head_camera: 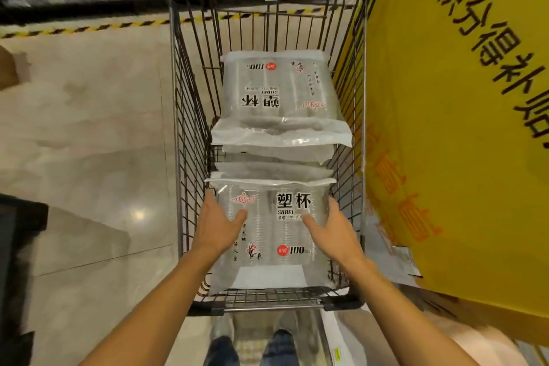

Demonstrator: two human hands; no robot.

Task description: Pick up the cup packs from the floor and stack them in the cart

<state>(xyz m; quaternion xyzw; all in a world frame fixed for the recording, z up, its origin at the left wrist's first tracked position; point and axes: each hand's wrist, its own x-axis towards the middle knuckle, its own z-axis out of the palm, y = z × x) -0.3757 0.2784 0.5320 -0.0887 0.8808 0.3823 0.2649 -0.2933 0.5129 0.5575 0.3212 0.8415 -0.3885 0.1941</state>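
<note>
A wire shopping cart stands right in front of me. Clear plastic cup packs with black and red print lie stacked inside it. The near cup pack sits on top at the handle end, and my left hand grips its left side while my right hand grips its right side, thumbs on top. A far cup pack lies upside down to me at the cart's far end. More packs show between and beneath these two.
A yellow banner with black lettering hangs close against the cart's right side. Glossy beige floor spreads to the left, with yellow-black tape and dark store shelves beyond. My shoes show below the cart handle.
</note>
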